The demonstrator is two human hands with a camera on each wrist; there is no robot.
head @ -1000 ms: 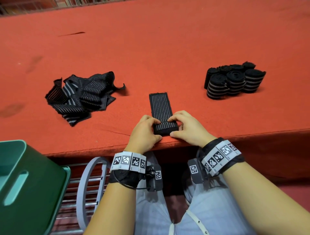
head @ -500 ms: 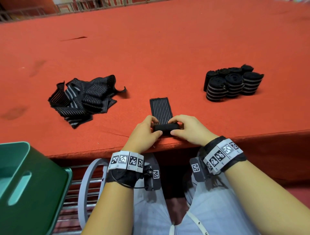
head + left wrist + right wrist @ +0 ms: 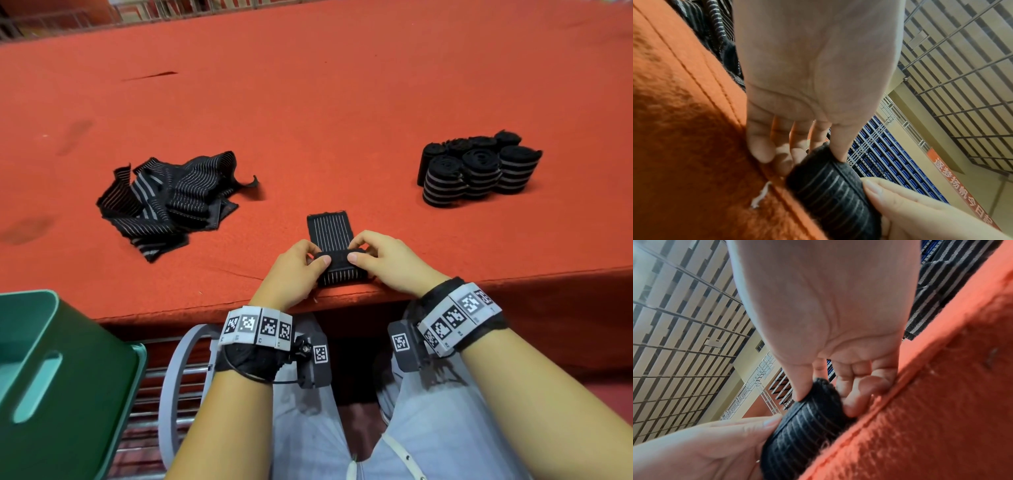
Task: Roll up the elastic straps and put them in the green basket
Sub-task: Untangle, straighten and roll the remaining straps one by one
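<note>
A black elastic strap with thin white stripes (image 3: pixel 330 230) lies flat on the red table near its front edge, its near end wound into a thick roll (image 3: pixel 340 270). My left hand (image 3: pixel 299 265) pinches the roll's left end between thumb and fingers (image 3: pixel 838 146). My right hand (image 3: pixel 382 258) pinches its right end the same way (image 3: pixel 801 386). The roll (image 3: pixel 830 186) (image 3: pixel 803 426) sits on the felt between both hands. The green basket (image 3: pixel 102 370) stands below the table at the lower left.
A heap of loose striped straps (image 3: pixel 171 198) lies on the table to the left. Several rolled straps (image 3: pixel 476 169) stand in a cluster at the right. A grey metal rack (image 3: pixel 178 377) sits under the table edge beside the basket.
Both hands have turned the roll forward over the strap. The roll has grown thicker and the flat length beyond it is shorter.
</note>
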